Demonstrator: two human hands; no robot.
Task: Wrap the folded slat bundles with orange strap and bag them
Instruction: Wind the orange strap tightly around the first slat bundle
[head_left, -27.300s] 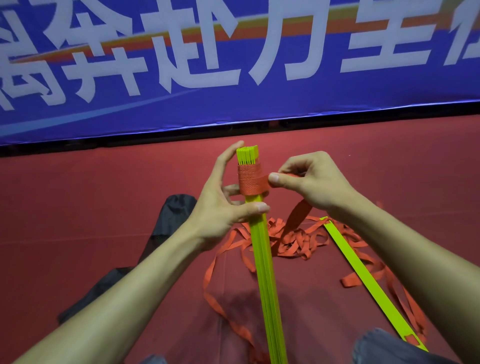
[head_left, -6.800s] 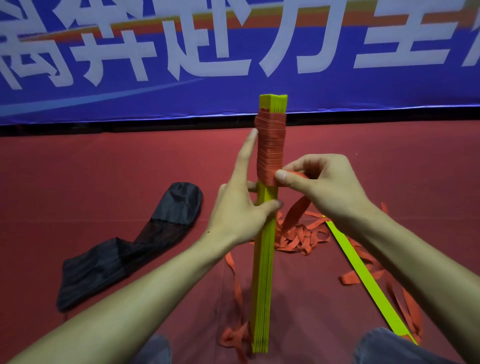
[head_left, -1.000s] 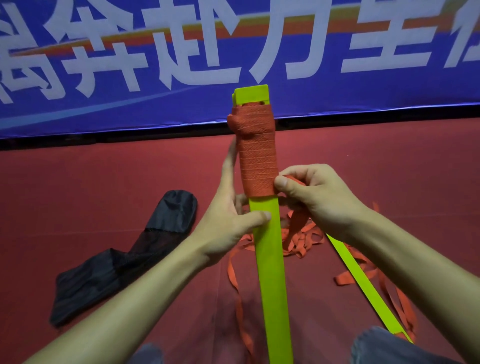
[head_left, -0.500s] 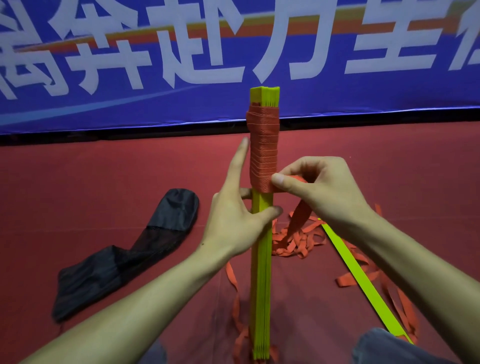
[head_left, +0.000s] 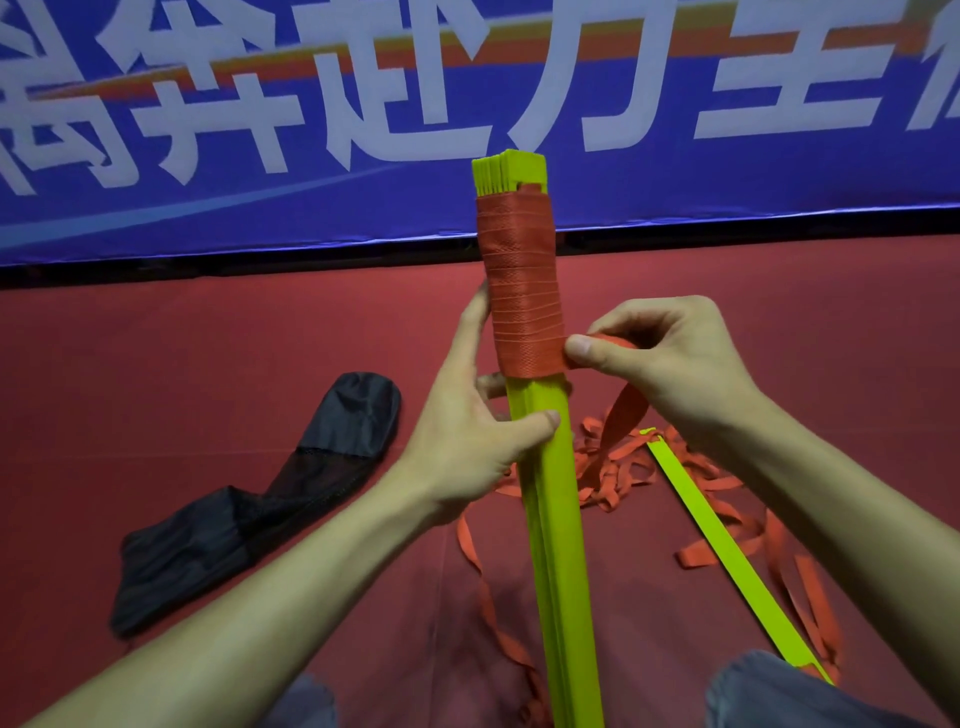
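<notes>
Right hand (head_left: 670, 358): thumb and forefinger pinch the orange strap (head_left: 522, 291) where it leaves the lower edge of the wound band, centre frame, just right of the slat bundle (head_left: 558, 519). Left hand (head_left: 467, 431): thumb pressed on the bundle's front just below the band, forefinger straight up its left side, other fingers behind. The bundle stands near upright, long axis running bottom centre to upper centre. Bare yellow lies below the pinch, so the next turn probably goes downward. The black bag (head_left: 270, 499) lies lower left, well apart.
</notes>
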